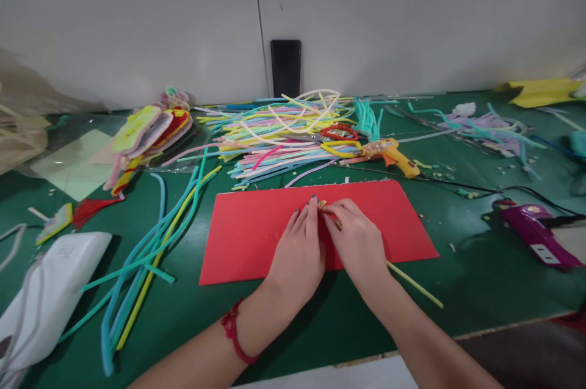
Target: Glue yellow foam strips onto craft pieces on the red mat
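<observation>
A red board (pixel 247 230) lies flat in front of me, and both hands meet over its middle. My right hand (pixel 357 239) is closed, its thumb and fingers pinching a yellow pipe cleaner (pixel 415 285) whose long tail comes out under the wrist and past the board's near right edge. My left hand (pixel 300 248) presses its fingers together at the worked end of the same pipe cleaner, fingertips almost touching the right hand's. Only a small bent bit of that end shows between the fingers; the rest is hidden.
A pile of colourful pipe cleaners (pixel 274 126) sits behind the board, with scissors (pixel 339 132) and a yellow glue gun (pixel 389 154). Blue and yellow stems (pixel 155 254) lie left, near a white power bank-like case (pixel 59 291). A purple device (pixel 542 233) stands right; a phone (pixel 286 68) leans on the wall.
</observation>
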`<state>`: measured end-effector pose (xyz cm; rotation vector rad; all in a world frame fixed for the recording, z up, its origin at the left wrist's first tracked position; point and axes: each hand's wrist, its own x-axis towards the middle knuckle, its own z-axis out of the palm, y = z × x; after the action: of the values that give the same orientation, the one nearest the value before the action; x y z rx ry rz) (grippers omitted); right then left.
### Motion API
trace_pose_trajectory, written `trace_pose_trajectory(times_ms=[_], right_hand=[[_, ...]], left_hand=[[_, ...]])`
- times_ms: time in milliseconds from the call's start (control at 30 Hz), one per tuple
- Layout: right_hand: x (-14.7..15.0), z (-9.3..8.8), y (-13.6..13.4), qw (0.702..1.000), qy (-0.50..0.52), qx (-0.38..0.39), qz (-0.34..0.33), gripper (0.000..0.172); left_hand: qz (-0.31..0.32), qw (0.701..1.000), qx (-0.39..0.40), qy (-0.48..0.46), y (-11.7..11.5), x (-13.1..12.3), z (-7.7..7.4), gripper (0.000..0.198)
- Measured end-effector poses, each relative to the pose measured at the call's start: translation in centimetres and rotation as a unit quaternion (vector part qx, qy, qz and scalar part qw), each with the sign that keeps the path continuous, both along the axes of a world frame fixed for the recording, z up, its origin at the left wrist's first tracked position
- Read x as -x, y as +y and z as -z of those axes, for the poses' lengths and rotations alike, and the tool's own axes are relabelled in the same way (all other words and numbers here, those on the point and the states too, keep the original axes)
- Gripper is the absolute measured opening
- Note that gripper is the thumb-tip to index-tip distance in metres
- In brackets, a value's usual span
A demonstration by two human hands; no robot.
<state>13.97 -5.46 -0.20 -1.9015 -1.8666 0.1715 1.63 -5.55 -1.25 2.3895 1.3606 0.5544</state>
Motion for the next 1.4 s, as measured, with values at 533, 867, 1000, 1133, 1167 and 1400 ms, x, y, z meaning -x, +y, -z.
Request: trace_pose_trajectory(times_ms=[533, 867, 1000, 1133, 1167, 1400], right_hand=[[-3.7, -1.4, 4.0, 0.946, -0.129, 0.024, -0.296, 0.03], [-5.6, -1.1, 7.1, 0.906, -0.018, 0.043, -0.42, 0.03], [-5.8, -0.9, 7.2, 0.908, -0.008, 0.015, -0.418, 0.025], [-6.7, -0.8, 6.7, 0.931, -0.013, -0.024, -0.364, 0.02], [-7.0, -0.9, 6.5, 0.935, -0.014, -0.026, -0.353, 0.021], [-8.4, -0.6, 6.4, 0.945, 0.055, 0.011, -0.322, 0.027]], left_hand=[[0.004, 0.998, -0.028, 0.052, 0.0, -0.2, 0.0, 0.062], [-0.005, 0.998, -0.039, 0.058, -0.1, -0.6, -0.1, 0.058], [-0.004, 0.998, -0.033, 0.06, -0.1, -0.6, -0.2, 0.057], [-0.002, 0.997, -0.044, 0.056, -0.2, -0.5, -0.1, 0.058], [-0.003, 0.997, -0.049, 0.057, -0.2, -0.5, -0.1, 0.057], [0.004, 0.993, -0.076, 0.087, -0.2, -0.3, -0.2, 0.054]])
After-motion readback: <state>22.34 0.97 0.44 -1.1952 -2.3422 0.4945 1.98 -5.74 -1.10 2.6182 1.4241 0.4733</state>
